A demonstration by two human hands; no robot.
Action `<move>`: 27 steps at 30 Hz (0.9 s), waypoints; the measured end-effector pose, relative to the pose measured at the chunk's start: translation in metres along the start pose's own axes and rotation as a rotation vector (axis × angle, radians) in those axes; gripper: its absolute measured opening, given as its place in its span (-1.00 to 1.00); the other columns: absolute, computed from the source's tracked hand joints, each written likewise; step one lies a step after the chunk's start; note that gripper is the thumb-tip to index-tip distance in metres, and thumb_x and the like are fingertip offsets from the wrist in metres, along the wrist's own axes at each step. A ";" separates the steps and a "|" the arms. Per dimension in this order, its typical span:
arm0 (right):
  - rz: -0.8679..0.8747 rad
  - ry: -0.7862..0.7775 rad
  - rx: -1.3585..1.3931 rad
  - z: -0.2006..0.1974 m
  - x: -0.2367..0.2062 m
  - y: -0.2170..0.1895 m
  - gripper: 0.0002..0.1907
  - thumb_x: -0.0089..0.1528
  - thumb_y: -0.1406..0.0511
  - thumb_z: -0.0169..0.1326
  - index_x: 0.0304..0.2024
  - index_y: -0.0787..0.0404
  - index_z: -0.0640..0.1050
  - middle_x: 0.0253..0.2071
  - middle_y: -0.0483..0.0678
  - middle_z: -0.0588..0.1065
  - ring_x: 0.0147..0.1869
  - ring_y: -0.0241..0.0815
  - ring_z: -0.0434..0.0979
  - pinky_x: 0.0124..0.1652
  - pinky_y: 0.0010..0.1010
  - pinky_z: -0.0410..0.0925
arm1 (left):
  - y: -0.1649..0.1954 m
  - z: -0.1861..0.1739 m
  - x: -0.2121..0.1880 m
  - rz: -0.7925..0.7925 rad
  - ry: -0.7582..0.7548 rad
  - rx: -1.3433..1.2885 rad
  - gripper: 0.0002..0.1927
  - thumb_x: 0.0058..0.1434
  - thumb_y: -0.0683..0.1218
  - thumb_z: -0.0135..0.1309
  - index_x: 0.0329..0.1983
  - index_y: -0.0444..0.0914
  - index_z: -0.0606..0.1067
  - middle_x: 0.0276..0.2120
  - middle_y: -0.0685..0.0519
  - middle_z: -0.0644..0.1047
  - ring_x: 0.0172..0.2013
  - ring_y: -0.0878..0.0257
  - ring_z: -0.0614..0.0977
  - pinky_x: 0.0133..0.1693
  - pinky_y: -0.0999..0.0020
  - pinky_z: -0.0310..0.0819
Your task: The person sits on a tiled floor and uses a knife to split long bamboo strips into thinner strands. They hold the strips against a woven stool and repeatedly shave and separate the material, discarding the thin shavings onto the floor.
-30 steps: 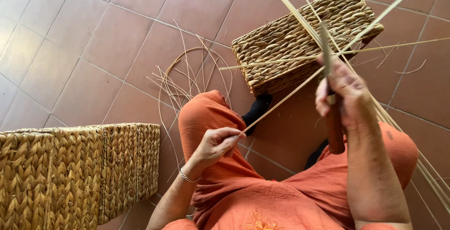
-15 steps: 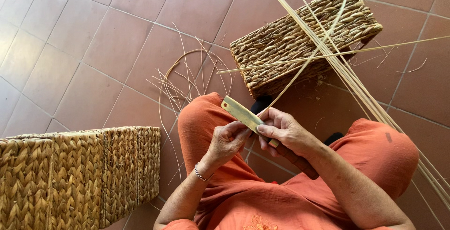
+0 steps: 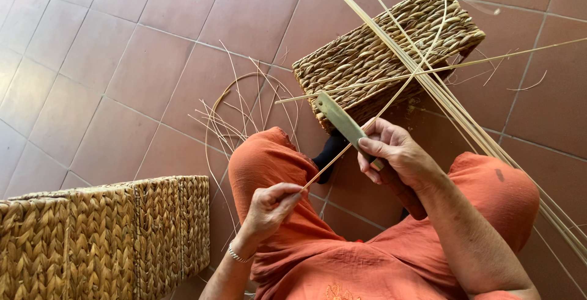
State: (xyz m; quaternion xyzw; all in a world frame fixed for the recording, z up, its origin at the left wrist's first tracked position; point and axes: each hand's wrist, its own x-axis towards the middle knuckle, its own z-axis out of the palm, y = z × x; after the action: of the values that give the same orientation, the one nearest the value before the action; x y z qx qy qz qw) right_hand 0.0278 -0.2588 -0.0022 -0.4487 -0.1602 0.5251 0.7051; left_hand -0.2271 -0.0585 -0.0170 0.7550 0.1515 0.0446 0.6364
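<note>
Thin pale reed strip [image 3: 367, 130] runs diagonally from the left hand [image 3: 269, 207], which pinches its near end over the orange-clad lap, up past the right hand [image 3: 397, 156], which grips a flat-bladed knife [image 3: 342, 123] laid against it, near the far woven straw basket [image 3: 379, 55].

**Orange clothes, one bracelet**

I see loose orange trousers [image 3: 269, 159] and a matching orange top [image 3: 342, 275] with small embroidery at its front. A thin silver bracelet [image 3: 235, 254] circles the left wrist. Both forearms are bare, and a dark shoe [image 3: 330, 150] shows between the knees.
</note>
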 end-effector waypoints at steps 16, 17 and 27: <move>-0.096 -0.022 -0.019 -0.009 0.002 0.002 -0.90 0.37 0.35 -0.04 -0.14 0.28 0.37 -0.52 0.07 0.55 -0.60 -0.24 0.50 -0.65 -0.46 0.38 | 0.010 -0.050 -0.042 -0.159 -0.154 0.093 -0.68 0.29 -0.18 0.14 0.09 -0.35 0.55 -0.41 0.09 0.65 -0.48 0.42 0.59 -0.46 0.49 0.57; -0.057 -0.032 -0.037 -0.004 0.001 0.006 -0.90 0.36 0.35 -0.03 -0.14 0.28 0.37 -0.53 0.07 0.55 -0.61 -0.24 0.50 -0.66 -0.46 0.36 | 0.015 -0.045 -0.038 -0.115 -0.170 0.104 -0.68 0.31 -0.16 0.13 0.11 -0.35 0.54 -0.40 0.08 0.66 -0.44 0.41 0.62 -0.41 0.49 0.60; 0.073 -0.198 -0.055 0.032 0.000 0.032 -0.85 0.37 0.35 0.01 -0.09 0.33 0.38 -0.54 0.06 0.53 -0.63 -0.29 0.42 -0.64 -0.51 0.31 | 0.007 0.026 0.023 -0.005 -0.056 -0.019 -0.80 0.40 -0.20 0.12 0.06 -0.32 0.58 -0.47 0.11 0.58 -0.49 0.45 0.53 -0.45 0.54 0.45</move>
State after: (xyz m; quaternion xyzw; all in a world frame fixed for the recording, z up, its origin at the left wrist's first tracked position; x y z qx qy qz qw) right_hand -0.0141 -0.2426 -0.0103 -0.4192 -0.2271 0.5877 0.6537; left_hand -0.1973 -0.0776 -0.0183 0.7496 0.1354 0.0233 0.6475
